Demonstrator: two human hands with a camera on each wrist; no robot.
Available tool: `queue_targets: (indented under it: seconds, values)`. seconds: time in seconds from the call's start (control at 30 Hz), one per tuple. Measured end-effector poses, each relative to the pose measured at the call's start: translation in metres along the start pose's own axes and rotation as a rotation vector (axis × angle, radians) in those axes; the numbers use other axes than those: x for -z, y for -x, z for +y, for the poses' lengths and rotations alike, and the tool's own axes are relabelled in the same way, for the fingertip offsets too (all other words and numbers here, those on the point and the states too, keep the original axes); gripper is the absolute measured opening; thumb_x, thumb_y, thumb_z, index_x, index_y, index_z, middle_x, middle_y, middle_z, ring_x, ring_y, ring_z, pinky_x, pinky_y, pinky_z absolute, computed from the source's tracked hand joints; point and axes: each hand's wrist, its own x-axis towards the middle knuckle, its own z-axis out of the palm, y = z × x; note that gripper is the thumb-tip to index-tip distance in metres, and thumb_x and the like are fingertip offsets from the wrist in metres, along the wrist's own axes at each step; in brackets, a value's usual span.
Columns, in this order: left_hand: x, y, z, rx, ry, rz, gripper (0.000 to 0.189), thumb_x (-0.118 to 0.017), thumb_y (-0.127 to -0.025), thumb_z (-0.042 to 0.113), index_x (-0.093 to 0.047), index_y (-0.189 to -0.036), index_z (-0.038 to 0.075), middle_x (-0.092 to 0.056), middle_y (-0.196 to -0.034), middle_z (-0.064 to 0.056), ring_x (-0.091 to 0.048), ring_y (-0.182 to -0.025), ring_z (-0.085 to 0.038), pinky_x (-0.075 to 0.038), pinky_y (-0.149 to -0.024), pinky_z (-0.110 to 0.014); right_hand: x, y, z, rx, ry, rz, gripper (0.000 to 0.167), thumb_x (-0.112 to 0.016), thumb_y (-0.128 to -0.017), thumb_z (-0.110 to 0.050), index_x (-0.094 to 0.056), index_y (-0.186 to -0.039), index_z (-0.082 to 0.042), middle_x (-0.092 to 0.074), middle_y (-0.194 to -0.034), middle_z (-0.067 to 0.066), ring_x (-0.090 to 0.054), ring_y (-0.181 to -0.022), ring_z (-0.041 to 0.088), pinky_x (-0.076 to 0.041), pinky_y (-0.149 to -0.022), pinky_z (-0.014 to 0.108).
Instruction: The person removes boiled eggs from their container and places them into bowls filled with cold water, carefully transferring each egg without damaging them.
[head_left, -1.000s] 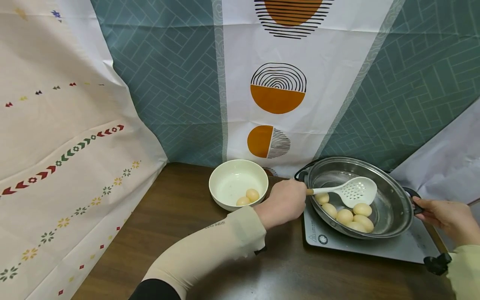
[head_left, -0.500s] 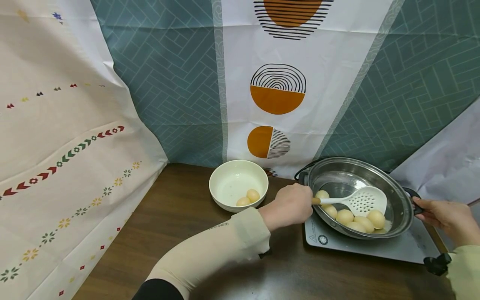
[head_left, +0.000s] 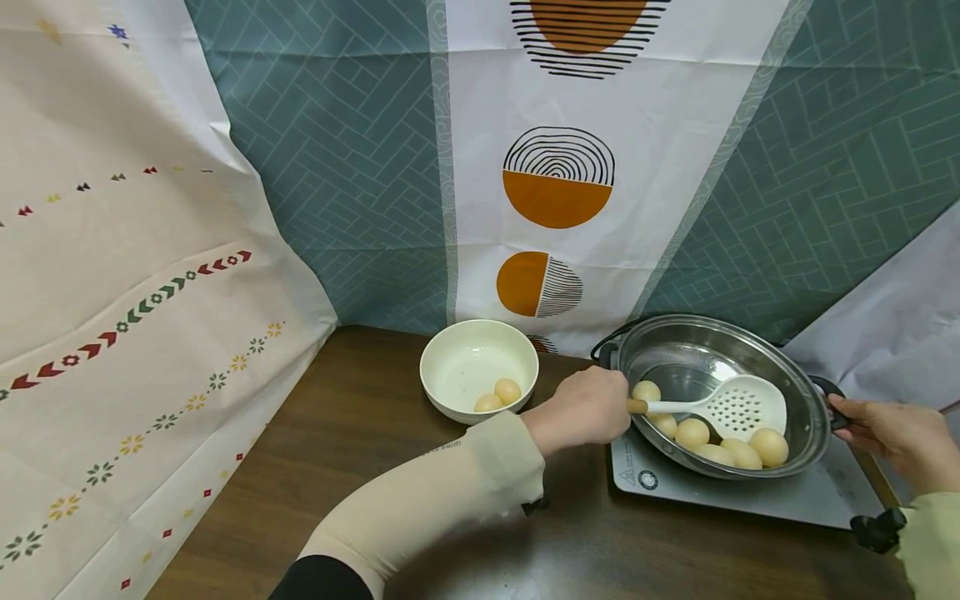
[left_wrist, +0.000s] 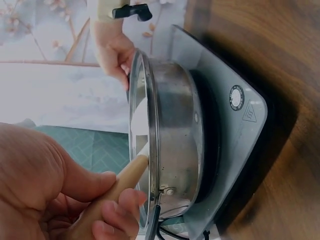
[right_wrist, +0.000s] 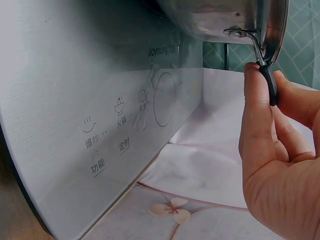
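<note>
My left hand point(head_left: 588, 407) grips the wooden handle point(left_wrist: 117, 192) of a white slotted skimmer point(head_left: 746, 406). The skimmer's perforated head is inside a steel pan point(head_left: 804, 392), right above a row of pale yellow, egg-shaped pieces point(head_left: 741, 454). Several such pieces gather along the pan's near side, one of them point(head_left: 768, 447) by the head's lower right edge. At the pan's right side my right hand point(head_left: 900, 437) pinches its black loop handle point(right_wrist: 270, 85) between thumb and fingers. Two similar pieces point(head_left: 498, 395) lie in a cream bowl point(head_left: 450, 354) left of the pan.
Under the pan is a flat grey cooktop point(head_left: 675, 483), its printed controls point(right_wrist: 120, 125) facing the right wrist camera. A dark wooden table point(head_left: 360, 450) carries everything. Patterned cloths point(head_left: 330, 167) hang behind and on both sides. A black cable point(left_wrist: 172, 234) runs by the pan's left handle.
The skimmer and my left hand have moved to the right and slightly down. One pale yellow piece near the head has shifted right and toward the near rim. My right hand stays put.
</note>
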Motion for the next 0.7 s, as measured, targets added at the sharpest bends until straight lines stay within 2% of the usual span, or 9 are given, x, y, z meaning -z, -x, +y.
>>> queue_targets:
  seconds: [0.2,0.27,0.43,0.63,0.7]
  values:
    - [0.001,-0.004,-0.003,0.006,0.057,-0.039,0.009,-0.062,-0.083,0.021,-0.062,-0.076,0.018,-0.055,-0.061,0.003,-0.047,-0.046,-0.012,-0.036,-0.040,-0.025,0.000,-0.002,0.005,0.012,-0.027,-0.011,0.031,-0.051,-0.094,-0.028,-0.056,-0.064,-0.029,-0.058,-0.057,-0.016,-0.061,-0.053,0.003,-0.056,-0.062,0.028]
    - [0.001,-0.006,-0.004,0.004,0.079,-0.052,0.008,-0.062,-0.084,0.021,-0.062,-0.078,0.017,-0.055,-0.062,0.003,-0.047,-0.046,-0.012,-0.036,-0.041,-0.024,0.000,-0.003,0.007,0.012,-0.040,-0.013,0.032,-0.053,-0.094,-0.028,-0.056,-0.062,-0.031,-0.059,-0.058,-0.016,-0.062,-0.053,0.003,-0.056,-0.061,0.028]
    - [0.000,-0.009,-0.008,0.018,0.137,-0.083,0.019,-0.060,-0.088,0.029,-0.061,-0.074,0.016,-0.053,-0.061,0.002,-0.045,-0.045,-0.012,-0.036,-0.042,-0.024,0.000,-0.005,0.007,0.017,-0.044,-0.025,0.027,-0.053,-0.093,-0.028,-0.056,-0.066,-0.026,-0.060,-0.058,-0.016,-0.063,-0.055,0.004,-0.056,-0.062,0.027]
    - [-0.001,-0.013,-0.009,0.042,0.164,-0.065,0.032,-0.061,-0.086,0.041,-0.061,-0.066,0.017,-0.049,-0.055,0.003,-0.045,-0.045,-0.012,-0.037,-0.044,-0.024,0.001,-0.008,0.006,0.030,-0.018,-0.031,0.024,-0.051,-0.094,-0.027,-0.057,-0.071,-0.024,-0.060,-0.058,-0.016,-0.064,-0.056,0.004,-0.056,-0.063,0.028]
    - [-0.002,-0.013,-0.009,0.047,0.161,-0.060,0.031,-0.062,-0.086,0.041,-0.061,-0.066,0.017,-0.049,-0.055,0.004,-0.046,-0.046,-0.012,-0.038,-0.045,-0.023,0.001,-0.009,0.006,0.026,-0.010,-0.024,0.020,-0.051,-0.094,-0.025,-0.057,-0.076,-0.020,-0.060,-0.058,-0.016,-0.064,-0.055,0.004,-0.056,-0.063,0.028]
